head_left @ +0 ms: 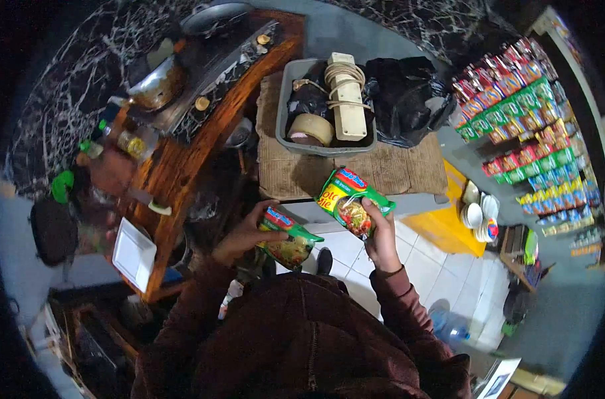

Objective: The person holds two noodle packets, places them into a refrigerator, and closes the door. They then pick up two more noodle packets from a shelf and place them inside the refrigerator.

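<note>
My left hand (247, 234) is closed round a green packet of instant noodles (289, 241), held low in front of my body. A second green instant noodle packet (349, 203), with a bowl of noodles pictured on its front, is gripped in my right hand (381, 236), thumb across the face. The right packet is held a little higher and farther forward than the left one, and the two are apart. Just beyond them is a cardboard-topped surface (409, 166) bearing a grey plastic bin (292, 141).
The bin holds a power strip (348, 100) with coiled cord and a tape roll (311, 128); a black plastic bag (409, 93) sits beside it. At left, a wooden counter (183, 159) carries a pot (157, 86) and white tray (133, 254). Sachets (515, 106) hang right, above bowls (472, 215).
</note>
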A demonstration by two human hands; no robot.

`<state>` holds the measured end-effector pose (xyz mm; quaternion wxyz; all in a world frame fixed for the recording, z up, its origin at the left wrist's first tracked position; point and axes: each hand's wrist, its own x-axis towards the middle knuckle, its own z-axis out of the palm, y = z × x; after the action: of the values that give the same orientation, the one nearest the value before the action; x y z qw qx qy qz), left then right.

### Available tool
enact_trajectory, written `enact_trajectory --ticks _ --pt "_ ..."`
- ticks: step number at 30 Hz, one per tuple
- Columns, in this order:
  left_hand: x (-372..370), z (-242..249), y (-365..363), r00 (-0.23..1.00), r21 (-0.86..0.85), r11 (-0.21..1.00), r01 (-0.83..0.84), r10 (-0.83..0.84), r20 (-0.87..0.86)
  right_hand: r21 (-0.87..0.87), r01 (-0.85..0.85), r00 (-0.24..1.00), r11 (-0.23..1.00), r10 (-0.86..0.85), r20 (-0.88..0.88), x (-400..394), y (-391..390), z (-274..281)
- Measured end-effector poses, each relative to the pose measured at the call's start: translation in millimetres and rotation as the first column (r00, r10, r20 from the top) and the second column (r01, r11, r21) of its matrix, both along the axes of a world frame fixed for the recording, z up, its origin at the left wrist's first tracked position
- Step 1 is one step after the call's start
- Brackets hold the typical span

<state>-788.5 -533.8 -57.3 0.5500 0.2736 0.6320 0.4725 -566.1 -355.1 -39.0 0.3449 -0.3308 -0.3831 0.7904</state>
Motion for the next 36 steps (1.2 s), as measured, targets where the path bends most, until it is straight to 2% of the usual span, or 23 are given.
enact_trajectory --ticks 2,5,6,8,9,12,14,16,18,20,23,26,34,36 --pt "-14 -7 -1 0.996 -0.019 0.997 0.079 -0.08 -0.05 -0.013 0.086 0.996 0.996 -0.086 -0.005 -6 -19 1" --pt "-26 -22 -5 0.948 0.097 0.984 0.15 -0.171 0.269 -0.039 0.14 0.99 0.989 -0.141 -0.007 -14 -48 -3" --pt "-29 -33 -5 0.941 0.099 0.979 0.176 -0.197 0.274 -0.065 0.153 0.988 0.986 -0.154 -0.017 -16 -59 -6" --pt "-32 -51 -4 0.951 0.217 0.945 0.245 -0.278 0.136 -0.052 0.219 0.976 0.974 -0.218 0.022 -19 -77 -10" --pt "-32 -54 -3 0.941 0.217 0.936 0.276 -0.309 0.136 -0.052 0.241 0.971 0.969 -0.24 0.016 -20 -85 -9" --pt "-30 -58 -2 0.944 0.215 0.93 0.298 -0.32 0.076 -0.055 0.313 0.95 0.948 -0.314 0.002 -12 -106 -6" --pt "-30 -61 0 0.931 0.21 0.949 0.235 -0.282 0.232 -0.049 0.353 0.935 0.934 -0.354 0.001 -2 -116 -7" --pt "-21 -69 2 0.941 0.216 0.953 0.214 -0.26 0.218 -0.076 0.392 0.92 0.917 -0.391 0.02 10 -124 -9" --pt "-7 -71 1 0.947 0.176 0.984 0.001 -0.057 0.317 -0.08 0.415 0.91 0.906 -0.414 0.027 22 -130 -8" --pt "-2 -68 1 0.963 0.227 0.974 -0.004 -0.057 0.263 -0.083 0.43 0.903 0.899 -0.43 0.019 30 -135 -7" --pt "-4 -64 1 0.942 0.17 0.984 -0.048 -0.012 0.335 -0.12 0.481 0.875 0.868 -0.484 0.007 39 -140 1" --pt "-7 -58 0 0.917 0.165 0.986 -0.02 -0.047 0.395 -0.126 0.498 0.865 0.858 -0.501 0.013 45 -143 -3" --pt "-13 -53 -8 0.918 0.12 0.991 0.059 -0.101 0.383 -0.162 0.439 0.892 0.884 -0.45 -0.035 40 -142 -2" --pt "-14 -54 -19 0.915 0.075 0.966 0.246 -0.257 0.31 -0.155 0.407 0.909 0.9 -0.415 -0.023 38 -141 3"
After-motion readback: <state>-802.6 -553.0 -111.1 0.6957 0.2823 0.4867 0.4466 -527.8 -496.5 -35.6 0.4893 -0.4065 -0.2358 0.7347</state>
